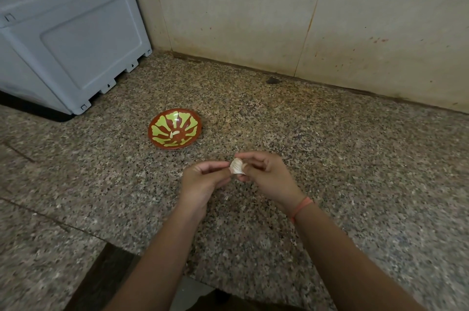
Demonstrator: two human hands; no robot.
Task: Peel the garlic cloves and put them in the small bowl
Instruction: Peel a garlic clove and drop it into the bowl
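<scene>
Head view finds the left hand (203,178) and right hand (264,173) both pinching a papery-skinned garlic piece (236,166) just above the tabletop (330,158), near the small bowl (162,130) holding one peeled clove (175,134); a slipping pinch could likely drop it.

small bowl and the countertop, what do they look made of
Small bowl: probably glazed ceramic or melamine; glossy red-brown surface with yellow-green pattern and a highlight. Countertop: likely polished granite; speckled brown, black and beige grain.
</scene>
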